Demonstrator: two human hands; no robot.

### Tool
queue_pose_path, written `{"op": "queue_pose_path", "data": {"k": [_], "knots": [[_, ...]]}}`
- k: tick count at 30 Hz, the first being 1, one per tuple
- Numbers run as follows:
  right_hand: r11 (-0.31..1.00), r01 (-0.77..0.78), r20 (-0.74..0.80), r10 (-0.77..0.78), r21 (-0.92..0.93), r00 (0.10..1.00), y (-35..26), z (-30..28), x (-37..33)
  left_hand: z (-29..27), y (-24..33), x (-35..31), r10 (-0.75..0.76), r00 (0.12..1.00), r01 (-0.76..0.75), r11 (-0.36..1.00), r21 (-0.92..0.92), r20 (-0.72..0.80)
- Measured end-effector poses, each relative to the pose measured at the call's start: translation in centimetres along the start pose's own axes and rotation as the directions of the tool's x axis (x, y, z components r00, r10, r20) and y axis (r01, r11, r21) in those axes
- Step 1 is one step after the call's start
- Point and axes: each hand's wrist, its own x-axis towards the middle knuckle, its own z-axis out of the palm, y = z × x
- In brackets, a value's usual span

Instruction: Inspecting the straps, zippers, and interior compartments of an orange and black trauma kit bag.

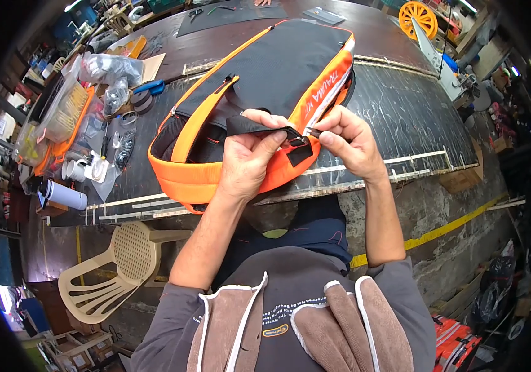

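An orange and black backpack [278, 68] lies on the dark worktable, its orange shoulder straps toward me. Over its near right end, my left hand [253, 149] is closed on a black webbing strap [250, 126], pinched between thumb and fingers near a dark buckle [295, 137]. Just to the right, my right hand [348, 141] pinches a small dark end close to that buckle; whether it is the same strap's tail I cannot tell. The two hands are nearly touching, above the orange padded strap [203, 177].
At the table's left stand a clear plastic bin [61, 111], a white bottle [67, 195], tape rolls [141, 101] and small parts. A beige plastic chair [132, 251] stands below that side. A sewing machine [429, 53] and yellow wheel [418, 20] are at the far right. Someone's hand [262, 2] shows at the far edge.
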Motion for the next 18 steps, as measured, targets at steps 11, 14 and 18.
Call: {"op": "queue_pose_path", "data": {"k": [11, 14, 18], "knots": [[0.998, 0.059, -0.035, -0.061, -0.039, 0.998, -0.6, 2.0, 0.3, 0.4, 0.0, 0.1, 0.072, 0.997, -0.071, 0.997, -0.029, 0.028], [0.997, 0.069, -0.072, -0.066, 0.044, 0.995, -0.5, 1.9, 0.2, 0.8, 0.1, 0.3, 0.089, 0.995, -0.087, 0.995, -0.055, 0.041], [0.998, 0.065, -0.035, -0.065, -0.005, 0.997, -0.6, 2.3, 0.3, 0.9, 0.1, 0.3, 0.088, 0.996, -0.087, 0.994, -0.069, 0.018]]}}
